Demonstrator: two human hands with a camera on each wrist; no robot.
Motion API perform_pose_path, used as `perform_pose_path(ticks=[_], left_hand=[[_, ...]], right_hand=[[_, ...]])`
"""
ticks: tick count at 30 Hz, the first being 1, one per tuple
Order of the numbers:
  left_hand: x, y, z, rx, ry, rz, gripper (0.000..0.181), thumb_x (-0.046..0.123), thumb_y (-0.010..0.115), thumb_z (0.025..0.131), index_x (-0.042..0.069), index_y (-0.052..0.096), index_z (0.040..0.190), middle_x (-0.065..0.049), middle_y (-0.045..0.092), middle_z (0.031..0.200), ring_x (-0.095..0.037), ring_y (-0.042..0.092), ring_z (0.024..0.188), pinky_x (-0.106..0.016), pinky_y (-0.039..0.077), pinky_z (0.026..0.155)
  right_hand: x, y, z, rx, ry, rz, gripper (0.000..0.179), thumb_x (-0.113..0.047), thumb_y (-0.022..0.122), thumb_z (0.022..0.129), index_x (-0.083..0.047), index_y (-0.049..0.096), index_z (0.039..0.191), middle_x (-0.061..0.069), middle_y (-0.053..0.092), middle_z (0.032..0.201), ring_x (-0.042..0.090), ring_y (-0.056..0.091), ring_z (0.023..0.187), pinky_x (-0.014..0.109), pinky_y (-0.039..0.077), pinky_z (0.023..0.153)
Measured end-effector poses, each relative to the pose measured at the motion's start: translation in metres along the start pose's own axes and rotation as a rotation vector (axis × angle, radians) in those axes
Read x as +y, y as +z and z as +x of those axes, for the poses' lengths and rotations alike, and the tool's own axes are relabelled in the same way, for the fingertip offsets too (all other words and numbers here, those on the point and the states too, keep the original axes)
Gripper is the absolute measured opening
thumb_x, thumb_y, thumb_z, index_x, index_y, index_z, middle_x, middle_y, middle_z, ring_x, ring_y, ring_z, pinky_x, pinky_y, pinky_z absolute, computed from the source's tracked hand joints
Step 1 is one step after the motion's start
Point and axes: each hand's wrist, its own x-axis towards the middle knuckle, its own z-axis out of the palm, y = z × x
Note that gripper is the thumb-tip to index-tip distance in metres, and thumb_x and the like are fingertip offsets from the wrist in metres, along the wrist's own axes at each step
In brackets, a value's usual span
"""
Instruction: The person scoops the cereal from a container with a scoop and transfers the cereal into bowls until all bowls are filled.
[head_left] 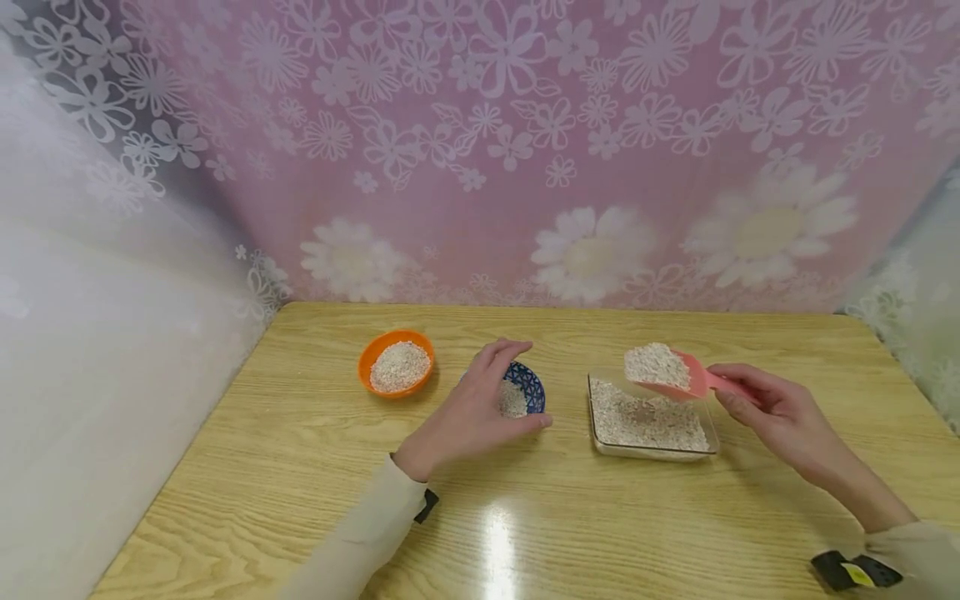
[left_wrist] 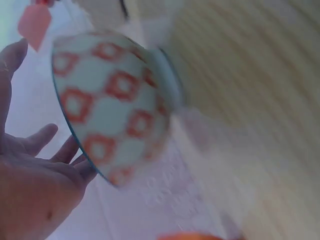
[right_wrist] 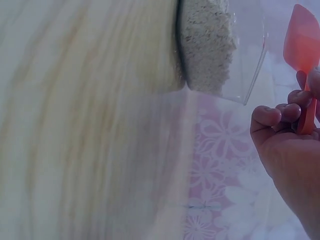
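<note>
A person's right hand (head_left: 783, 421) held a pink scoop (head_left: 699, 377) by its handle, thumb and fingers closed around it, above a glass tray (head_left: 652, 454) of pale flakes on a wood-grain tabletop (head_left: 637, 533). The scoop carried a heaped load (head_left: 657, 364) over the tray's far side, pointing towards the blue bowl (head_left: 535, 383). Across from it, the left hand (head_left: 468, 408) arched wide over that bowl, thumb and fingers well apart and gripping nothing; whether a fingertip touched the rim could not be told. The blue bowl, its outside marked in red, stood between the tray and an orange bowl (head_left: 377, 344), with a little pale grain inside it, while the orange one held a fuller mound. The step in hand looked to be scooping, with the load taken up but not yet tipped out. The next move seemed to call for a level, unhurried carry leftwards, the left hand steadying the blue bowl and keeping clear of its mouth, since a tilt too soon would likely scatter flakes over the tabletop
</note>
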Motion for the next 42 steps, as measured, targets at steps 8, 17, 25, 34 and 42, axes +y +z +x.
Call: perform_pose_path(ticks=[8, 17, 25, 34, 42], left_hand=[[-0.028, -0.009, -0.018, 0.014, -0.078, 0.047, 0.104, 0.066, 0.076, 0.081, 0.03, 0.023, 0.163, -0.002, 0.018, 0.169, -0.025, 0.02, 0.158, -0.056, 0.038, 0.119], [-0.04, -0.012, -0.018, -0.106, -0.141, 0.07, 0.12, 0.068, 0.079, 0.077, 0.022, 0.011, 0.165, -0.011, 0.018, 0.169, -0.033, 0.03, 0.152, -0.058, 0.041, 0.116], [-0.046, -0.017, -0.013, -0.197, -0.17, 0.0, 0.124, 0.064, 0.08, 0.077, 0.019, 0.006, 0.166, -0.015, 0.019, 0.169, -0.034, 0.03, 0.152, -0.059, 0.035, 0.119], [-0.053, -0.016, -0.01, -0.233, -0.166, -0.049, 0.122, 0.061, 0.081, 0.079, 0.02, 0.005, 0.165, -0.011, 0.02, 0.17, -0.031, 0.03, 0.153, -0.057, 0.031, 0.123], [-0.053, -0.017, -0.009, -0.244, -0.165, -0.07, 0.121, 0.058, 0.081, 0.079, 0.019, 0.006, 0.165, -0.012, 0.026, 0.166, -0.03, 0.036, 0.149, -0.055, 0.035, 0.121]], right_hand=[[-0.008, 0.004, 0.008, 0.002, -0.03, 0.006, 0.036, 0.008, 0.057, 0.1, -0.004, 0.063, 0.133, -0.024, 0.071, 0.108, -0.003, 0.065, 0.08, 0.016, 0.051, 0.063], [-0.022, 0.019, 0.018, -0.002, -0.054, 0.006, 0.033, 0.007, 0.058, 0.099, 0.001, 0.063, 0.132, -0.025, 0.07, 0.107, -0.004, 0.067, 0.085, 0.015, 0.053, 0.066], [-0.032, 0.032, 0.026, -0.044, -0.049, 0.002, 0.03, 0.003, 0.06, 0.1, 0.001, 0.063, 0.129, -0.021, 0.068, 0.097, 0.011, 0.054, 0.067, 0.026, 0.043, 0.055], [-0.04, 0.05, 0.039, -0.106, -0.078, 0.037, 0.027, 0.003, 0.061, 0.099, -0.001, 0.065, 0.126, -0.016, 0.065, 0.087, 0.012, 0.045, 0.057, 0.028, 0.04, 0.05], [-0.051, 0.068, 0.053, -0.186, -0.083, 0.024, 0.027, -0.003, 0.061, 0.101, -0.006, 0.066, 0.128, -0.005, 0.07, 0.094, 0.01, 0.05, 0.061, 0.028, 0.042, 0.052]])
